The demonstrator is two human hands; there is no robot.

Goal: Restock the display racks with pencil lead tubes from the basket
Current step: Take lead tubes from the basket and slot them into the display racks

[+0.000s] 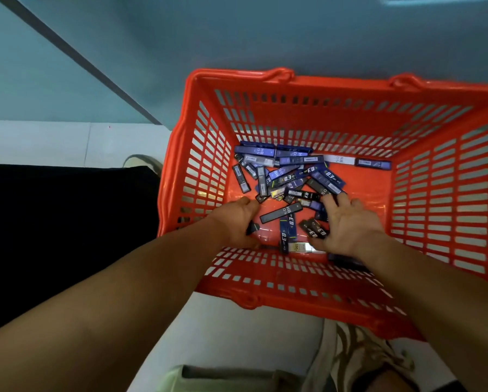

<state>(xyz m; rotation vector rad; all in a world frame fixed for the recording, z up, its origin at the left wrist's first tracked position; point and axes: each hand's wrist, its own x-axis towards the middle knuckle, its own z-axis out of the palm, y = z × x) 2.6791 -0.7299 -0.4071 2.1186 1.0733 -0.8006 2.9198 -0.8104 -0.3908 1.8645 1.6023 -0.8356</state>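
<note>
- The floor (67, 142) is pale tile; it shows to the left of the left arm and below both arms.
- The basket (322, 114) is orange with slotted walls and stands on the floor. Both hands reach down into it over its near wall. Its far rim, with the folded handles, lies well beyond the fingertips.
- The left hand (234, 222) is low near the basket's left wall. Its fingers are curled under the palm and grip a dark tube (252, 227), whose end pokes out below the palm. The thumb points toward the pile.
- The right hand (350, 227) is spread flat, palm down, with straight fingers resting on loose tubes. It clasps nothing. The thumb lies just beside a tube with a yellow label.
- A shoe (358, 360) sits under the right forearm, outside the near wall.
- The tubes (290, 176) are blue and black sticks, heaped criss-cross on the basket bottom between and beyond the hands. A row of them lies against the far wall, and a few lie singly between the two palms.
- Bare orange bottom shows right of the right hand, out to the right wall, and in a narrow strip beyond the left thumb.
</note>
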